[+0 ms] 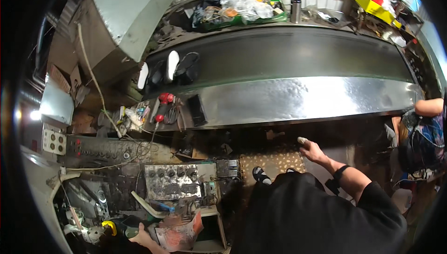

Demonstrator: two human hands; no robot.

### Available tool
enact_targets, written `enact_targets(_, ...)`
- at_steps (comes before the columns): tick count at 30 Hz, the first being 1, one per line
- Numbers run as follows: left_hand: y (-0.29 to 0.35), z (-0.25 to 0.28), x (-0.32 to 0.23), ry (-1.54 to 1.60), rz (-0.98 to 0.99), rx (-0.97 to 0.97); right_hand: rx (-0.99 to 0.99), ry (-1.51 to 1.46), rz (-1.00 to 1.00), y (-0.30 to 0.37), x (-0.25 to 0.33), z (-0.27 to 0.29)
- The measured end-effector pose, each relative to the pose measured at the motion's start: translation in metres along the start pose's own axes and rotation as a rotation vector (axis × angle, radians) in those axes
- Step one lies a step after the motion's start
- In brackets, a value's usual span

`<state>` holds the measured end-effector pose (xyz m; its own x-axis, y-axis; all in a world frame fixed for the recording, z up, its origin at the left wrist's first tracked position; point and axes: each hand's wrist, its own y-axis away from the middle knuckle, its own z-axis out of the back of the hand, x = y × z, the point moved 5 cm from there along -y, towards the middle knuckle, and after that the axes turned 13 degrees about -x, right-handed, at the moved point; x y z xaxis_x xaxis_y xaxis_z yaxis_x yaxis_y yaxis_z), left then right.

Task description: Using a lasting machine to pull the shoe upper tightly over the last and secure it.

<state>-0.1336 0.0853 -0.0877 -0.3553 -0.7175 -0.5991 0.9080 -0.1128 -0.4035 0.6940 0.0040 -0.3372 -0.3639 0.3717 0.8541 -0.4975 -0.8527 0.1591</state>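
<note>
My right hand [313, 151] is stretched out over the floor, short of the conveyor's near edge. Its fingers are closed round a small pale lump [302, 140], too small to name. Far to the lower left, my left hand [143, 239] is beside a reddish, worn sheet [179, 233]. The left fingers are curled against a dark green rounded thing [132, 232], and part of that hand is hidden. A yellow ring-shaped piece [109, 228] lies just left of it.
A long belt conveyor [298, 51] with a shiny metal edge [260, 103] runs across ahead. Dark shoe parts with white soles [172, 65] stand at its left end, near a red-ended tool [166, 98]. Another person [423, 135] is at the right. A dirty machine panel [172, 182] is at left.
</note>
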Motion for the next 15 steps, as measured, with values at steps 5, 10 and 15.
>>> enact_targets(5, -0.008, -0.005, 0.011, 0.002, -0.09, -0.03, 0.106, 0.014, 0.239, -0.077, 0.125, -0.047)
enact_targets(10, -0.001, 0.001, -0.004, 0.195, -0.089, 0.069, 0.067, 0.195, 0.355, -0.147, 0.185, -0.069)
enact_targets(15, 0.045, 0.048, -0.038, 0.648, 0.567, 0.32, 0.148, 0.149, 0.274, -0.188, 0.208, -0.102)
